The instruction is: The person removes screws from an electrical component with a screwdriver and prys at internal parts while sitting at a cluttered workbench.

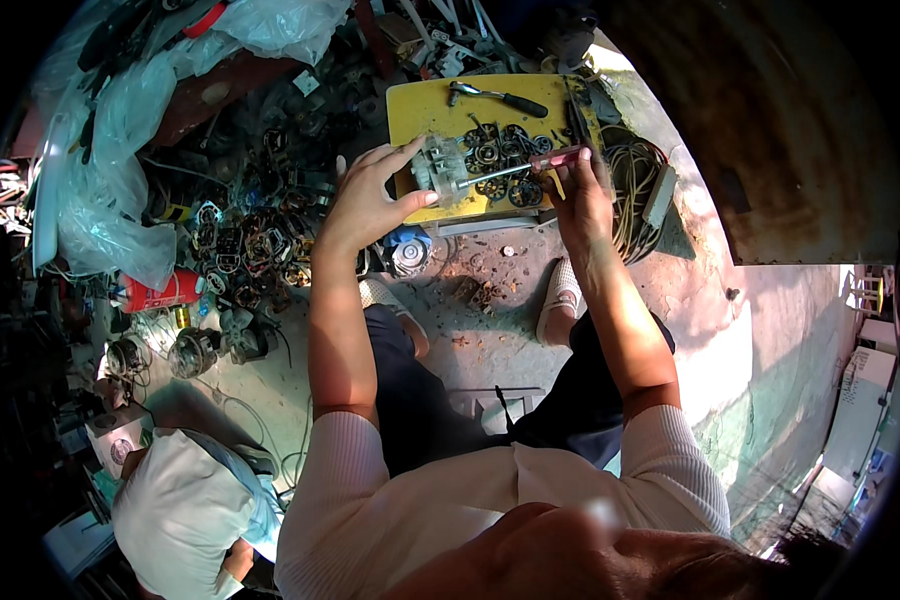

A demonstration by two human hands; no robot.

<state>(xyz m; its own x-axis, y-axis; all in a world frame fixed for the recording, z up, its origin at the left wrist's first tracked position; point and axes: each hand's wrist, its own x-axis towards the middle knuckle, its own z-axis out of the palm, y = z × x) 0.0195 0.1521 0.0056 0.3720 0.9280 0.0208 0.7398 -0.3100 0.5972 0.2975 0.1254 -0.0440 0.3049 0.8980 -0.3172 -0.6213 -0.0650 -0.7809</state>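
Note:
My left hand (375,190) grips a pale, translucent ribbed part (440,168), perhaps a motor housing, at the left side of a yellow board (425,105). Thumb and fingers close on its left edge. In my right hand (582,195) is a screwdriver (500,174) with a reddish handle and a long metal shaft. The shaft points left, its tip at the ribbed part; whether it sits in a screw is too small to tell. Several dark round metal parts (510,145) lie on the board beneath and behind the shaft. A ratchet wrench (500,97) rests at the board's far side.
Heaped motor parts (260,235) and clear plastic sheeting (120,150) crowd the left. A coiled cable (635,210) lies right of the board. Small debris (480,292) is scattered on the floor between my feet. Another person (185,500) in a light shirt is at lower left.

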